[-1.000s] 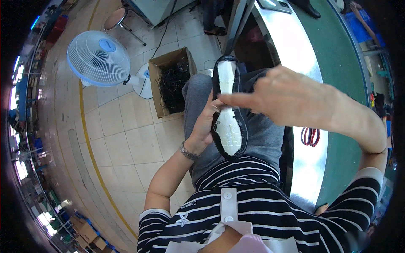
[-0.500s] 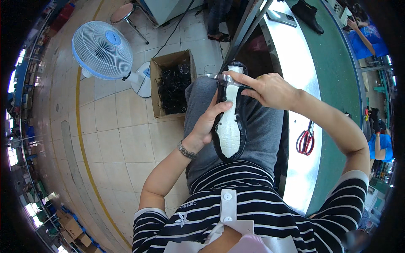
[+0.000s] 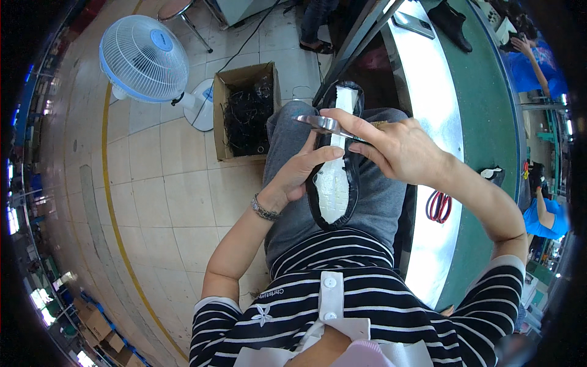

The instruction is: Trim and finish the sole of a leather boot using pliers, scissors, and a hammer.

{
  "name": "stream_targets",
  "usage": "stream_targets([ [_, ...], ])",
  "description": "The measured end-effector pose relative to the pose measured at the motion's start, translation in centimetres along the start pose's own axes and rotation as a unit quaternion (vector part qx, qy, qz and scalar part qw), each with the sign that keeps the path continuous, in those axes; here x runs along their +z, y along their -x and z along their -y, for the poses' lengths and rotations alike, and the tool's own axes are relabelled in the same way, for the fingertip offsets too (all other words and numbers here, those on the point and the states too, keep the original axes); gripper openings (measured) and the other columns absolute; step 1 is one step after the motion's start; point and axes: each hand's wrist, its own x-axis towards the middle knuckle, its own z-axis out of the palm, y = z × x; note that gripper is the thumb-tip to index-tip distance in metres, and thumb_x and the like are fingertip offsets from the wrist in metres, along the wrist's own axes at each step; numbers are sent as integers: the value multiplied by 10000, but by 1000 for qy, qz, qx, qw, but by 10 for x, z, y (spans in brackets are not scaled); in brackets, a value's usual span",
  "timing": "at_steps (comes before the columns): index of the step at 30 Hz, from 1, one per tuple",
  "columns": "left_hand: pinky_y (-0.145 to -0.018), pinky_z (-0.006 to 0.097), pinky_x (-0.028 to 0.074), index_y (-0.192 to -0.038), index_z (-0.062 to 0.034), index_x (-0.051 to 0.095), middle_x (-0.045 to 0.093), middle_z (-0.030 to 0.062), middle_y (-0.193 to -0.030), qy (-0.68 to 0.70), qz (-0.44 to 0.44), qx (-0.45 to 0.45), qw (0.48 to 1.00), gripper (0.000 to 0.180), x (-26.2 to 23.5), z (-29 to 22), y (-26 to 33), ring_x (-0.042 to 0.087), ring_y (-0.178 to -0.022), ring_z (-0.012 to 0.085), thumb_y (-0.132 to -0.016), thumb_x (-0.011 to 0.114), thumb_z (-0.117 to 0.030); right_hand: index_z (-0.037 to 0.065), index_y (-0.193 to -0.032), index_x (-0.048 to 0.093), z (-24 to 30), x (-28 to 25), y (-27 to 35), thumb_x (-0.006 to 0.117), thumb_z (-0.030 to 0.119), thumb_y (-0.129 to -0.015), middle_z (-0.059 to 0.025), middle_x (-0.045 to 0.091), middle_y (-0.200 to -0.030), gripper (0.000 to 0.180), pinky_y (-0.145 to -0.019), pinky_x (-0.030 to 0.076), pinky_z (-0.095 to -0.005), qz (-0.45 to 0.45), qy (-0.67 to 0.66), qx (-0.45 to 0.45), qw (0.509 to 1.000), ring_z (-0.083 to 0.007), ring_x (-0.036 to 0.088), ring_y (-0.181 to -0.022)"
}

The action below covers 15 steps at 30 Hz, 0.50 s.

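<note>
Below the black-and-white knitted-looking striped top [image 3: 306,287] and over the soft grey trousers [image 3: 379,189] lies a long, narrow-waisted shoe [image 3: 333,189], its chalky white underside turned up and framed by a puckered, glossy black rim. The left hand [image 3: 298,171] grips it at the waist, fingers wrapped round the side and thumb on the white face. The right hand [image 3: 403,150] has its fingers closed round a smooth, curved silver metal tool [image 3: 324,124] crossing above the shoe; whether metal meets sole cannot be told. To the right runs the bench [image 3: 434,113], with a shiny metal edge beside matte green, carrying red-and-dark looped handles [image 3: 439,207]. Beyond the knees, a creased cardboard box [image 3: 221,125] holds wiry black scraps [image 3: 247,119]; farther left stands a round, wire-caged fan [image 3: 143,58] on pale tiles [image 3: 189,202].
</note>
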Motion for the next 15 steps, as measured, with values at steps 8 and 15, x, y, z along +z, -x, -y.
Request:
stream_targets([
  [8,-953,345,468,-1530,-127,-16,478,92,-1251,-5,-3,-54,999,1077,-8,3,4,533,-1135,184,-793,768,-177,188,-1503,223,18,-7,6,531,151,-952,-63,581,-532,633,-371,408,-257,57,31,2,998,-172,571,-417],
  [15,-1066,382,383,-1538,-208,-78,352,116,-1439,5,22,7,1000,1088,-4,34,17,388,-1330,236,-837,748,-307,172,-1485,281,25,-8,17,555,235,-958,-50,541,-475,597,-384,402,-342,145,18,111,983,-216,532,-365],
])
